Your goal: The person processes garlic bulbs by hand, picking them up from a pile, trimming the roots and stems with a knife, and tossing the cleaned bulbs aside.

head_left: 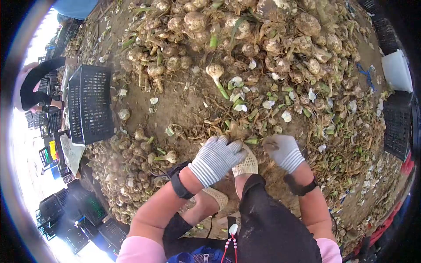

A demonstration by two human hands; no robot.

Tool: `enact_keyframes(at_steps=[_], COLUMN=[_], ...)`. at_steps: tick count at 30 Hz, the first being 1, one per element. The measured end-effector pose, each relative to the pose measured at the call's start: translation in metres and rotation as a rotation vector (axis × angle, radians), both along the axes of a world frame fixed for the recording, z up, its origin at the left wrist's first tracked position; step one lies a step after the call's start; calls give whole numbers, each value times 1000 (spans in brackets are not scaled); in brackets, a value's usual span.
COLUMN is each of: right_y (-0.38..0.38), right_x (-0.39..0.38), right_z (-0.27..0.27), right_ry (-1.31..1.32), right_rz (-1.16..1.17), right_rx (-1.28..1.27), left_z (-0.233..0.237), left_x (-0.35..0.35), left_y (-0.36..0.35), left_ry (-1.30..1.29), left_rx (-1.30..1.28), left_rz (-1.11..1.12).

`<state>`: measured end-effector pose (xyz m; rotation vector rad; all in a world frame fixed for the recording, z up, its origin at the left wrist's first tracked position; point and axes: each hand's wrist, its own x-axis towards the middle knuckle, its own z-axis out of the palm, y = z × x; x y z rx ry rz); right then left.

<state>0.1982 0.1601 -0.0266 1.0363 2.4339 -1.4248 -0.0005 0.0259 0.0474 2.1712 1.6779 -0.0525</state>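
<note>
My left hand (219, 158), in a grey-and-white striped glove, is closed with its fingers curled down. A soil-brown garlic bulb (239, 130) shows at its fingertips, partly covered by them. Just right of these fingers is a short green cut stem (251, 141). My right hand (283, 152), in a matching glove with dirt-darkened fingertips, is curled a little apart to the right; whatever it may hold is hidden. Further off, a single garlic bulb with a green stem (215, 71) lies on the soil. Another stemmed garlic bulb (169, 157) lies left of my left hand.
A large heap of unpeeled garlic (280, 39) spreads ahead. Trimmed garlic bulbs (127, 175) are piled at left, beside a black crate (90, 105). Stem scraps and skins (337, 144) cover the right. Another person's arm (37, 83) shows far left; a white container (396, 71) stands right.
</note>
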Motion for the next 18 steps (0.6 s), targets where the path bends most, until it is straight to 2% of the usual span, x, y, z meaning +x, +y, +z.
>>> enact_keyframes(at_steps=[2, 4, 6, 7, 8, 9, 10, 11, 12, 13, 14, 15, 16, 17, 18], right_y=[5, 7, 15, 26, 33, 37, 39, 35, 29, 24, 21, 18, 12, 5, 0], right_x=[-26, -43, -56, -52, -30, -15, 6, 21, 39, 40, 40, 35, 30, 23, 15], right_z=[10, 12, 27, 25, -22, 2, -16, -7, -14, -13, -11, -15, -23, -29, -34], right_ry=[-89, -35, -66, -157, -380, -417, -461, -346, -217, -211, -212, -210, -115, -20, -13], right_rz=[87, 91, 321, 375, 444, 212, 244, 113, -29, -109, -182, -174, -268, -360, -353], right_rx=[35, 5, 123, 72, 167, 97, 154, 87, 153, 98, 40, 35, -39, -111, -107], left_z=[2, -2, 2, 6, 11, 17, 21, 28, 36, 40, 57, 71, 79, 77, 70], left_x=[1, 0, -1, -3, -11, -26, -42, -57, -79, -109, -118, -123, -133, -129, -123], left_y=[4, 4, 2, -1, -9, -22, -38, -61, -83, -105, -106, -118, -126, -123, -110], left_ry=[22, 12, 2, -4, 4, 6, 6, 154, 308, 539, 679, 820, 669, 535, 399], left_rx=[41, 76, 107, 140, 147, 71, -10, -139, -259, -639, -1088, -1080, -956, -691, -407], left_rz=[-44, -118, -118, -118, -117, -71, -20, 147, 304, 394, 817, 909, 1017, 1096, 1159])
